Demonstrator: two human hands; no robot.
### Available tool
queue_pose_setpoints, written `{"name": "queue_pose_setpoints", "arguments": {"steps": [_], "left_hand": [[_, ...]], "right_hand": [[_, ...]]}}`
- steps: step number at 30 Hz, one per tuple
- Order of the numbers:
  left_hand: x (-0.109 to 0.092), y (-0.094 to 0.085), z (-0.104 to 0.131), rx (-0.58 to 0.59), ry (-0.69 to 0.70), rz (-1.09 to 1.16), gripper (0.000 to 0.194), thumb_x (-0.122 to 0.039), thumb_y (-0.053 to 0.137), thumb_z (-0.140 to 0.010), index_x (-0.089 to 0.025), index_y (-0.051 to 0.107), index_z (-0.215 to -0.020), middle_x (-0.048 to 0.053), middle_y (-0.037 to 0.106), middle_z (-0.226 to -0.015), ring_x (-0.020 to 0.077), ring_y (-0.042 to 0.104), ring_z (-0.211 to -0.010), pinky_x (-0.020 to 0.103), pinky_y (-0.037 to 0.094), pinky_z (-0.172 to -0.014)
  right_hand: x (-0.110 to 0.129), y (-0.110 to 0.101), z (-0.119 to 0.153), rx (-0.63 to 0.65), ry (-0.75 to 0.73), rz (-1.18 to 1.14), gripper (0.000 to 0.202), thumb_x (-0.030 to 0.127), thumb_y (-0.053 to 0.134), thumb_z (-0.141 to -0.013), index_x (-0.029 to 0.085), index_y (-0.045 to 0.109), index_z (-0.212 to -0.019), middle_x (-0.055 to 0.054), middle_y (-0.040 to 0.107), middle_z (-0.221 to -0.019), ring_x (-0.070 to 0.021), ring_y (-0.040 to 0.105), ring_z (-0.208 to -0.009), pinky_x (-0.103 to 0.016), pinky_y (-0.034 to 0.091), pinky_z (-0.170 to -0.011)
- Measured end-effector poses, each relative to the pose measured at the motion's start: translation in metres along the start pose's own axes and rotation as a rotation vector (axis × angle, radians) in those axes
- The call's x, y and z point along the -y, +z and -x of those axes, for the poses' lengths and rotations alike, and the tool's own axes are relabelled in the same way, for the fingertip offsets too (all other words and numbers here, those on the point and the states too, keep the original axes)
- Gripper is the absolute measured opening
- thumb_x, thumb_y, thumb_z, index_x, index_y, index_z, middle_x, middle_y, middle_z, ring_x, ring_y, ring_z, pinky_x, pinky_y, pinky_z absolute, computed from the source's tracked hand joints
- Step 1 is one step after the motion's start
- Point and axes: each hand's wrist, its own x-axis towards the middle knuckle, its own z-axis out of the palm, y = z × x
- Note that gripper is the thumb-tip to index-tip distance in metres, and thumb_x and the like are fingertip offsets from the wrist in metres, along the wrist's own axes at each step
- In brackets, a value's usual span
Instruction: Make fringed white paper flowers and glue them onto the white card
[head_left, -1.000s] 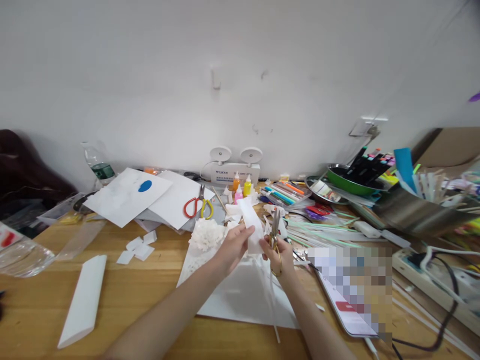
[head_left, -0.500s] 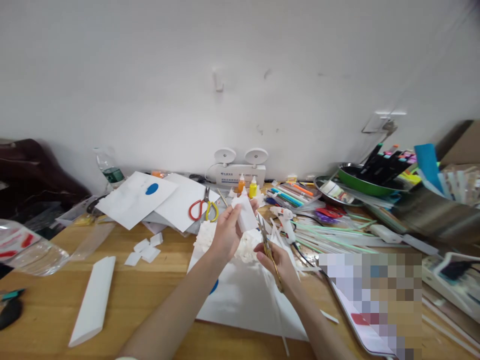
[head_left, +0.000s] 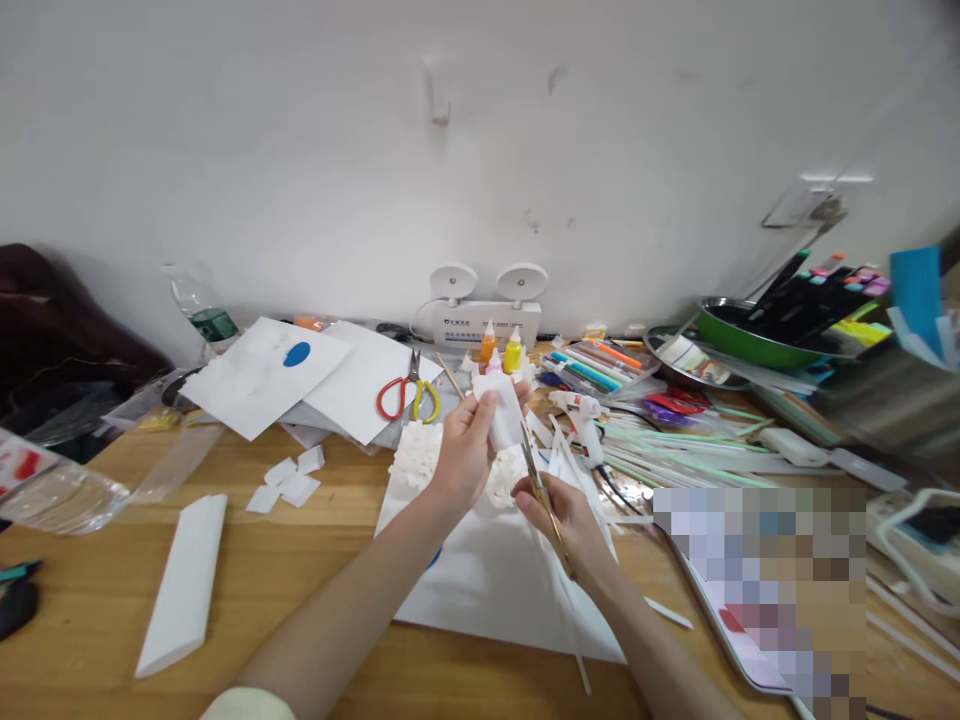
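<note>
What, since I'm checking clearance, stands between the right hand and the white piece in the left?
Only the scissors in the right hand, their blades by the edge of the white piece; contact is unclear. Nothing else visible intervenes.

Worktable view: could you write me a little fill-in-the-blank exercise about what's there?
The left hand holds a ____ flat piece.
The right hand holds gold-handled ____.
The oval spot on the back-left sheet is ____.
The pan of black markers is ____ outside.

Missing words: white; scissors; blue; green.
</note>
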Motion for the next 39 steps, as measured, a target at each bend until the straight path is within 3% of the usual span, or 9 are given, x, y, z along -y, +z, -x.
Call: {"name": "queue_pose_setpoints", "arguments": {"steps": [21, 39], "left_hand": [[0.0037, 0.0017, 0.0001, 0.020, -0.036, -0.013, 0.025, -0.031, 0.058, -0.075, -0.015, 0.065, -0.094, 0.009, 0.068, -0.098, 0.0208, 0.056, -0.105, 0.033, 0.041, -0.090], [-0.0009, 0.0034, 0.0022, -0.002, -0.107, 0.086, 0.023, -0.023, 0.055, -0.078, -0.011, 0.063, -0.096, 0.012, 0.068, -0.098, 0.0230, 0.056, -0.106, 0.035, 0.040, -0.093]], "right_hand": [[0.0014, -0.0013, 0.0000, -0.083, 0.006, 0.053, 0.028, 0.043, 0.052, -0.075, 0.016, 0.056, -0.068, 0.001, 0.051, -0.055, -0.0120, 0.046, -0.051, -0.022, 0.036, -0.048], [-0.0019, -0.0014, 0.0000, -0.066, 0.025, 0.060, 0.030, 0.045, 0.050, -0.076, 0.015, 0.055, -0.069, 0.001, 0.048, -0.054, -0.0112, 0.042, -0.051, -0.022, 0.034, -0.048]]}}
